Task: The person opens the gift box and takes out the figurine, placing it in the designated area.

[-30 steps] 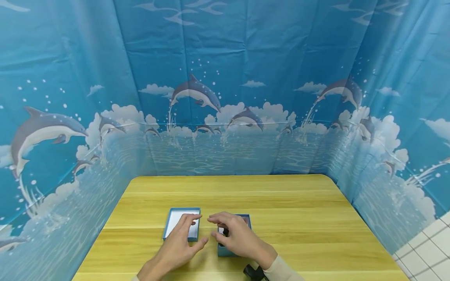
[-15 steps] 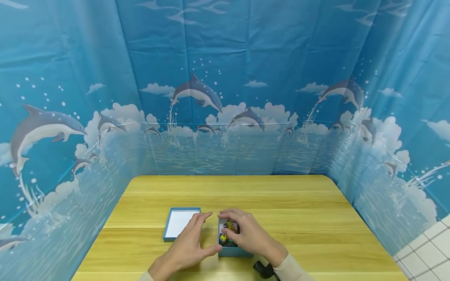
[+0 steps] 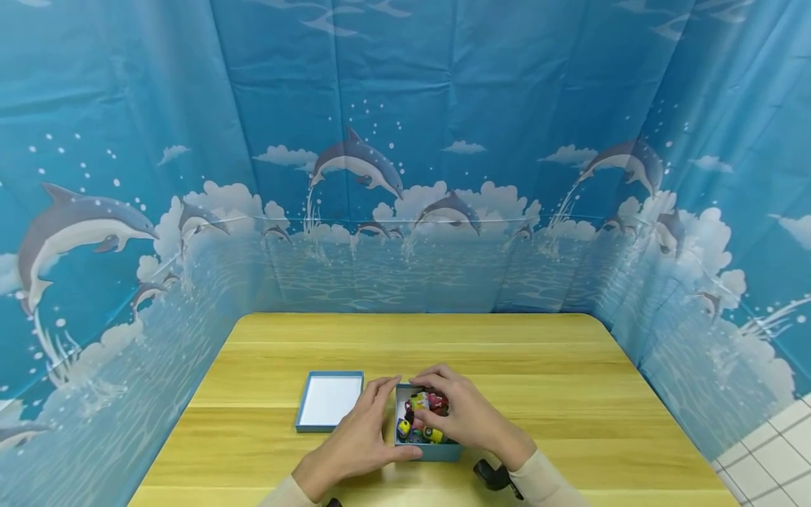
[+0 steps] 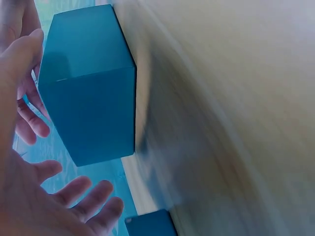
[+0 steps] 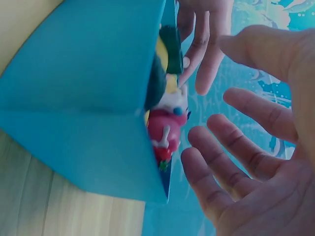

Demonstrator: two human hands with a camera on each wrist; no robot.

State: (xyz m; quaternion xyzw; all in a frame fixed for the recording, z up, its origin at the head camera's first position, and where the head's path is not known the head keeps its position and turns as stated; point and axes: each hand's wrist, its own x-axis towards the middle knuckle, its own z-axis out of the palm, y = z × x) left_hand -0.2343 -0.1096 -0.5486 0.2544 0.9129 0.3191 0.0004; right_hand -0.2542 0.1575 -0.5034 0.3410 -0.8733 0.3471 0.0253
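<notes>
A blue open-topped box (image 3: 437, 454) stands on the table, filled with small colourful toy figures (image 3: 418, 401), among them a yellow one and a pink-and-red one (image 5: 165, 132). My left hand (image 3: 364, 436) is at the box's left side, fingers spread and gently bent, thumb by the front left corner. Over the box's right side hovers my right hand (image 3: 475, 415), its fingers apart and loosely curved above the figures. Neither hand grips anything. In the right wrist view, a gap shows between the right fingertips and the figures. The right hand covers part of the box.
Left of the box lies a blue box lid (image 3: 329, 399), white inside up. A black object (image 3: 491, 475) is at the right wrist. The wood-grain table (image 3: 538, 373) stretches behind and to the right. Dolphin-print curtains (image 3: 380, 267) enclose its back and sides.
Both hands have shifted right; the left came closer to the box. The right hand drew back toward the box's right side, uncovering more figures. Box and lid stay in place.
</notes>
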